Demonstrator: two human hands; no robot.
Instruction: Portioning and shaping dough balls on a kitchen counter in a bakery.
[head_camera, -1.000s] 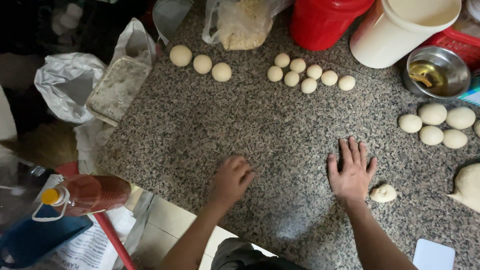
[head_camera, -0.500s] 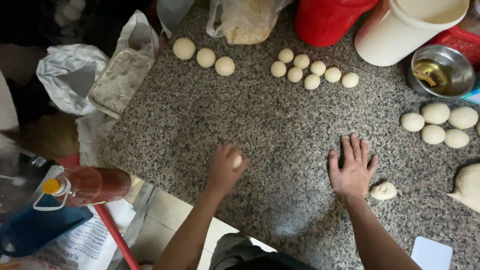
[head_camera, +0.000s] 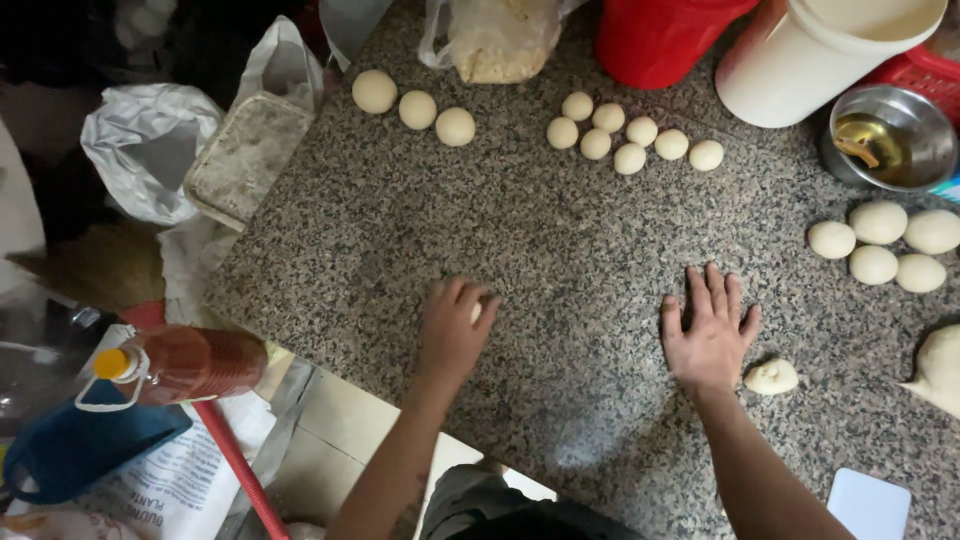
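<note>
My left hand (head_camera: 452, 330) is curled over a small pale dough ball (head_camera: 476, 312) on the speckled granite slab (head_camera: 420, 220); only a sliver of the ball shows between the fingers. My right hand (head_camera: 708, 335) lies flat on the slab, fingers spread, holding nothing. A small rough piece of dough (head_camera: 772, 377) sits just to its right. Three dough balls (head_camera: 414, 104) line the far left, several smaller ones (head_camera: 630, 140) cluster at the far middle, and several larger ones (head_camera: 880, 245) lie on the right.
A big dough lump (head_camera: 935, 370) sits at the right edge. A red bucket (head_camera: 660, 35), white bucket (head_camera: 820, 55), steel bowl of oil (head_camera: 890, 135) and bag of flour (head_camera: 495, 35) stand along the back. An oil bottle (head_camera: 180, 362) and plastic bags (head_camera: 150, 150) lie off the slab's left.
My left hand lifted off the slab with a dough ball half a second ago and is now back down, cupped over it. My right hand has stayed flat in place.
</note>
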